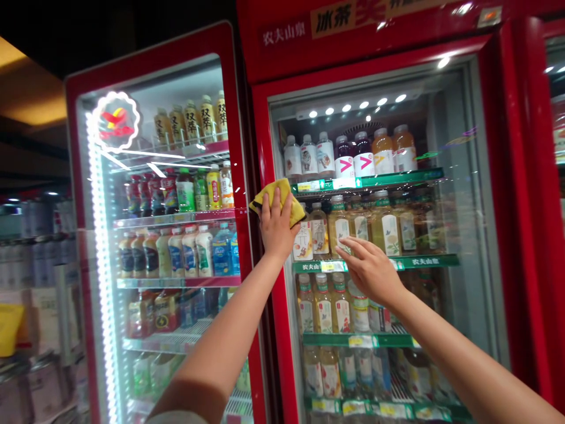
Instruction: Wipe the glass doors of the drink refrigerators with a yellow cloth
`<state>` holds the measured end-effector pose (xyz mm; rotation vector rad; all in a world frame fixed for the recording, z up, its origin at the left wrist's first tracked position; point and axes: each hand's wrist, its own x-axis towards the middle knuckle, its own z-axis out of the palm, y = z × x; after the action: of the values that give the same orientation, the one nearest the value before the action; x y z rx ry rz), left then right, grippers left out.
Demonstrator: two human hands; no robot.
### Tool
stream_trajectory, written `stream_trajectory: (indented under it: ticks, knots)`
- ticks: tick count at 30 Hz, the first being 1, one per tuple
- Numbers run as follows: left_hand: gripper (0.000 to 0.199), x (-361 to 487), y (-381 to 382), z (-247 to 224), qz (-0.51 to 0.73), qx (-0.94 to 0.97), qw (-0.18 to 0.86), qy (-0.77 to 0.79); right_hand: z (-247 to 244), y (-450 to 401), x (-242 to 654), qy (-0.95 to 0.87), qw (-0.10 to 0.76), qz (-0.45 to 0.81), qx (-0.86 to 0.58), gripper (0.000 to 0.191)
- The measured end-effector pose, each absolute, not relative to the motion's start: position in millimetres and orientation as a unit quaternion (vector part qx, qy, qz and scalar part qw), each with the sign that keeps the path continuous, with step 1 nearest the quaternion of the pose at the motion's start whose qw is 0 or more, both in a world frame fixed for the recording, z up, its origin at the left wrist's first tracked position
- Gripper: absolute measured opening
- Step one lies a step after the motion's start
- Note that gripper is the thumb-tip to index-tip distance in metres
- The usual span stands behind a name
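My left hand (278, 228) presses a folded yellow cloth (298, 210) with a dark edge against the red door frame (263, 141) of the right drinks cooler. The fingers lie spread over the cloth, which laps onto the edge of the glass. To the right, my right hand (371, 272) is empty, its fingers stretched toward the glass door (459, 194). Whether the fingertips touch the glass I cannot tell. Behind the glass, bottled drinks (342, 229) stand in rows on shelves with green front strips (424, 261).
A second red-framed cooler (150, 65) stands at the left, with a lit strip (99, 253) and rows of bottles (185, 250). Part of another red cooler (536, 176) shows at the right edge. Blurred goods and a yellow item (11, 327) are at far left.
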<state>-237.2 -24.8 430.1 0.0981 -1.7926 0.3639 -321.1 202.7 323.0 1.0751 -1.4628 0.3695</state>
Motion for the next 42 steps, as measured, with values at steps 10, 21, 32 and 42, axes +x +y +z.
stream_trajectory:
  ticks: [10, 21, 32, 42]
  knots:
    - [0.095, -223, -27, 393, 0.203, 0.005, 0.557, -0.805, 323, 229, -334, -0.633, 0.613, 0.143, 0.450, 0.039]
    - [0.105, -236, 4, 383, 0.266, -0.078, 0.485, -0.829, 320, 237, -331, -0.638, 0.605, 0.140, 0.455, 0.037]
    - [0.093, -261, 33, 427, 0.159, 0.028, 0.593, -0.789, 319, 274, -353, -0.651, 0.610, 0.125, 0.434, 0.038]
    - [0.102, -246, 23, 386, 0.285, -0.087, 0.486, -0.822, 312, 294, -364, -0.652, 0.613, 0.092, 0.437, 0.042]
